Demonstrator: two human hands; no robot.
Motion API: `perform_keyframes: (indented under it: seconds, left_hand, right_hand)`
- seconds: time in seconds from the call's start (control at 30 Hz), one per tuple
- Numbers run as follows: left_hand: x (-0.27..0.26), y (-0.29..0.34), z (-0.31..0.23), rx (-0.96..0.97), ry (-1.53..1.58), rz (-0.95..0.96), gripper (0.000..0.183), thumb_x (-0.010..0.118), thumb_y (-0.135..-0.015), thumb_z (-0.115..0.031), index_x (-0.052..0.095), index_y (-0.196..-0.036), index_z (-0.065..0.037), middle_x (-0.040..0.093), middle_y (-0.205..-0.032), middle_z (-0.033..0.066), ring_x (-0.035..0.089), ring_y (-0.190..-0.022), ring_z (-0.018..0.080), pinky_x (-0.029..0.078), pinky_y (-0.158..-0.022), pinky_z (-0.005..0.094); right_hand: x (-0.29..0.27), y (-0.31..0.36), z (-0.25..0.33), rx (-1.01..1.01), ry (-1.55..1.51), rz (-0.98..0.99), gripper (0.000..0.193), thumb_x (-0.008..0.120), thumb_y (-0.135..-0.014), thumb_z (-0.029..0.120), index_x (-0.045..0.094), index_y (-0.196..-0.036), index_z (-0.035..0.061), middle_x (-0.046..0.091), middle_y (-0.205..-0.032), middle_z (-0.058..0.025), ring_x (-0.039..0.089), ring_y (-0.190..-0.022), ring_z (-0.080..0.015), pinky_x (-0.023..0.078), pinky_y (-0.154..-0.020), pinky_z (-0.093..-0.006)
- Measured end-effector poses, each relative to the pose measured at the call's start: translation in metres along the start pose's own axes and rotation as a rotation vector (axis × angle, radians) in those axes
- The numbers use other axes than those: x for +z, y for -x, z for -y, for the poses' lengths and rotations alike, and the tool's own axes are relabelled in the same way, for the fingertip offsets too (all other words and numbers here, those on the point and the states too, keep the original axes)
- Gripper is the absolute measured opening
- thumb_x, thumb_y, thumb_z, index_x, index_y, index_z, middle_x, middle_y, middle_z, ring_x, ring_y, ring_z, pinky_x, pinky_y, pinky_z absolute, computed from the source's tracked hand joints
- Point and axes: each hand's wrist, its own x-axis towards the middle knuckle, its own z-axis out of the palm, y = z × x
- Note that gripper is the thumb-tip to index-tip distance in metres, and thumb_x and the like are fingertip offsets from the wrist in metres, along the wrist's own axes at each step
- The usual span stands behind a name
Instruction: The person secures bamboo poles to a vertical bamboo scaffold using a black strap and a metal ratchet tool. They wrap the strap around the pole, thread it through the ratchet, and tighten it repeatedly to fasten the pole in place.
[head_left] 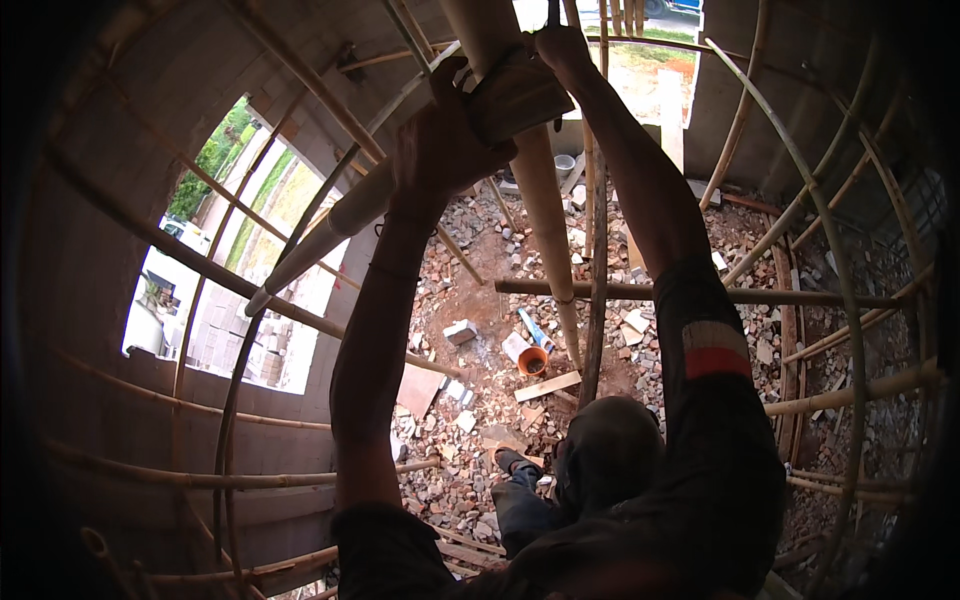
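A tan plastic pipe (545, 215) runs down from the top of the view, and a white pipe (330, 230) slants off to the lower left. A brown wrap or fitting (515, 95) sits where they meet. My left hand (435, 145) is clamped around this junction from the left. My right hand (562, 48) is closed on the upper edge of the brown piece, against the tan pipe. A thin dark object sticks up above the right hand; I cannot tell what it is. Both forearms reach up from the lower edge.
Bamboo scaffold poles (700, 295) cross all around me, high above a rubble floor (480, 300). Down there lie an orange pipe piece (533, 360), a grey block (460, 332) and a plank (547, 386). My shoe (512, 461) shows below. A wall opening (230, 260) is at left.
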Motion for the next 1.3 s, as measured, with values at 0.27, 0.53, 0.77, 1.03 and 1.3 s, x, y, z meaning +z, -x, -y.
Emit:
perform_keyframes:
  seconds: [0.27, 0.53, 0.77, 1.03, 1.3]
  left_hand:
    - [0.0, 0.0, -0.004, -0.031, -0.03, 0.021, 0.087, 0.079, -0.058, -0.031, 0.035, -0.13, -0.008, 0.068, -0.088, 0.0181, 0.069, -0.081, 0.0356, 0.057, -0.073, 0.0436]
    - [0.001, -0.003, -0.004, -0.012, -0.079, 0.058, 0.082, 0.076, -0.06, -0.033, 0.038, -0.129, -0.01, 0.069, -0.09, 0.0187, 0.069, -0.083, 0.0371, 0.057, -0.074, 0.0443]
    - [0.003, -0.005, -0.004, -0.027, -0.074, 0.063, 0.08, 0.076, -0.06, -0.032, 0.038, -0.128, -0.011, 0.069, -0.091, 0.0182, 0.069, -0.084, 0.0374, 0.056, -0.075, 0.0443]
    - [0.006, -0.006, -0.004, 0.038, -0.061, 0.045, 0.081, 0.076, -0.061, -0.033, 0.036, -0.128, -0.012, 0.069, -0.091, 0.0185, 0.069, -0.083, 0.0378, 0.056, -0.076, 0.0444]
    - [0.012, -0.006, -0.004, -0.018, -0.063, 0.051, 0.084, 0.077, -0.062, -0.037, 0.034, -0.13, -0.014, 0.07, -0.084, 0.0152, 0.07, -0.078, 0.0345, 0.056, -0.071, 0.0433]
  right_hand:
    - [-0.037, 0.105, -0.01, -0.053, -0.381, -0.206, 0.015, 0.072, -0.083, 0.01, 0.063, -0.075, 0.0021, 0.053, -0.057, 0.0005, 0.048, -0.047, -0.0074, 0.037, -0.046, -0.0249]
    - [-0.013, 0.136, -0.011, -0.516, 0.073, -0.535, 0.011, 0.072, -0.08, 0.0, 0.062, -0.079, 0.0022, 0.059, -0.066, -0.0028, 0.055, -0.057, -0.0098, 0.043, -0.054, -0.0262]
    - [-0.004, 0.151, 0.002, -0.447, -0.069, -0.449, 0.013, 0.067, -0.081, 0.003, 0.059, -0.091, 0.0013, 0.061, -0.084, -0.0059, 0.06, -0.077, -0.0166, 0.047, -0.07, -0.031]
    - [-0.002, 0.172, -0.002, -0.529, -0.48, -0.108, 0.044, 0.074, -0.082, 0.019, 0.052, -0.117, 0.0043, 0.054, -0.088, 0.0015, 0.049, -0.071, -0.0047, 0.04, -0.06, -0.0222]
    - [0.016, 0.176, 0.023, -0.565, -0.367, -0.257, 0.025, 0.075, -0.078, 0.009, 0.059, -0.097, 0.0051, 0.055, -0.091, -0.0007, 0.051, -0.081, -0.0091, 0.043, -0.072, -0.0246]
